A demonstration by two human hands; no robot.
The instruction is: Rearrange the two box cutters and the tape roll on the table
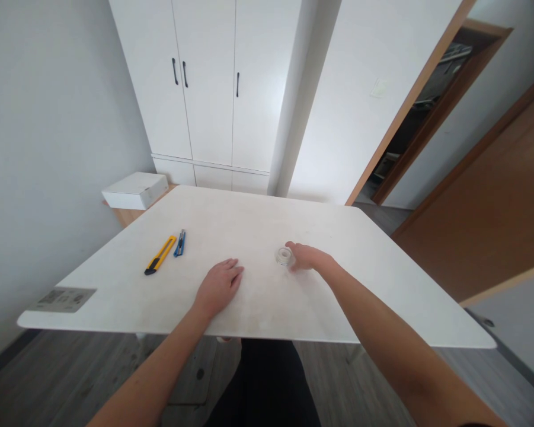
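Small clear tape roll (284, 255), right hand (308, 257) fingers pinching it; left hand (218, 286) flat, fingers together; yellow cutter (160, 255), blue cutter (180, 243) at 10 o'clock, path clear.

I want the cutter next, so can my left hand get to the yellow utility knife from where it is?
Probably yes: the left hand lies flat on the table, with only bare tabletop between it and the yellow utility knife.

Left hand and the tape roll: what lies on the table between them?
Nothing. In the head view, the table is bare between the left hand and the tape roll, which the right hand touches.
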